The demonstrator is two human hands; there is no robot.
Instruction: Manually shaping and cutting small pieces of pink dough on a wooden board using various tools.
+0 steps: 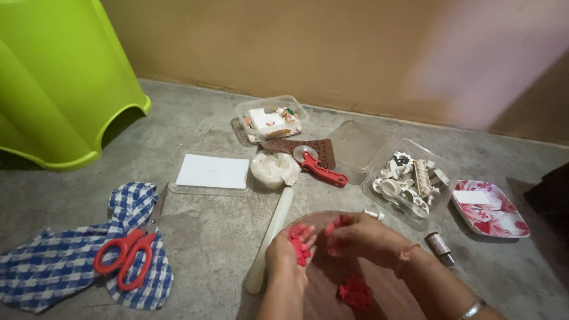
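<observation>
Both hands are down low over a round brown board (332, 278) on the concrete floor (213, 237). Left hand (288, 252) is cupped palm-up with a little heap of red dough bits (300, 243) sitting in it, loosely curled around them rather than clamped. Right hand (361, 236) is right beside it, fingertips pinched on more of the red stuff, so the two hands are pretty much together. Another red lump (354, 291) lies on the board below the hands, nearer the person, about equally close to either wrist.

Just left of the left hand there's a white rolling pin (271, 237), long axis running away from the person, tilted slightly right at the far end. Left hand is clearly the nearer one.

Containers: a clear tub (409, 181) up right holds a pile of white cutters and plungers, its lid (355, 145) lying beside it. A smaller clear tub (271, 118) further back has mixed small bits, can't make out what. Also around: red wheel cutter (320, 169), red scissors (127, 256) on a blue checked cloth (53, 266), a flowery red tray (489, 208).
</observation>
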